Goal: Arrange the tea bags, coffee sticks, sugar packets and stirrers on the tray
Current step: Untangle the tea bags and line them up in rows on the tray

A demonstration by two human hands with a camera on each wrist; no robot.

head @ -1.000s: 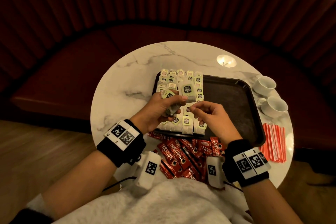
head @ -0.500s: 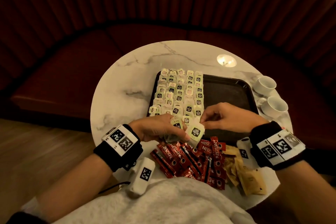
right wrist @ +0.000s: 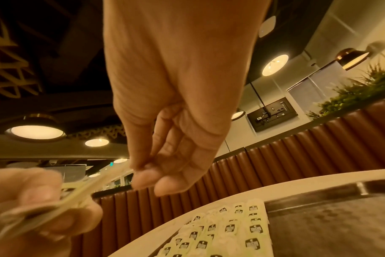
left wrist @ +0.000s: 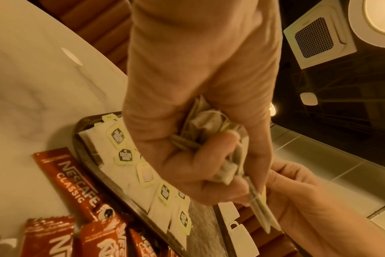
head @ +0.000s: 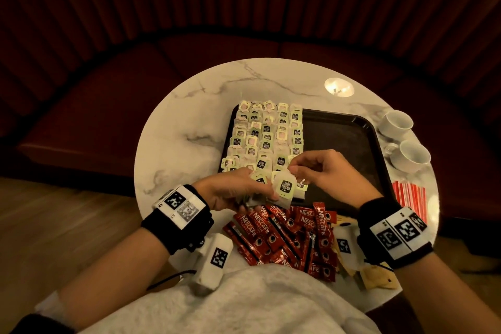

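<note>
A black tray (head: 349, 144) sits on the round marble table (head: 189, 116); rows of tea bags (head: 267, 138) fill its left part. My left hand (head: 233, 192) grips a bunch of tea bags (left wrist: 211, 139) over the tray's near edge. My right hand (head: 320, 171) pinches the top corner of one tea bag (head: 284, 188) that sticks out of that bunch. Red coffee sticks (head: 287, 236) lie heaped on the table in front of the tray. Tan sugar packets (head: 379, 278) lie under my right wrist. Red-striped stirrers (head: 409, 195) lie right of the tray.
Two white cups (head: 406, 141) stand at the table's right edge beside the tray. A dark red curved bench (head: 135, 89) wraps around the far side of the table. The tray's right half is bare. A white fleece covers my lap (head: 244, 306).
Both hands dropped from over the tea bag rows to the tray's near edge. My right hand swung out to the right, then came back and now pinches a tea bag held in the left.
</note>
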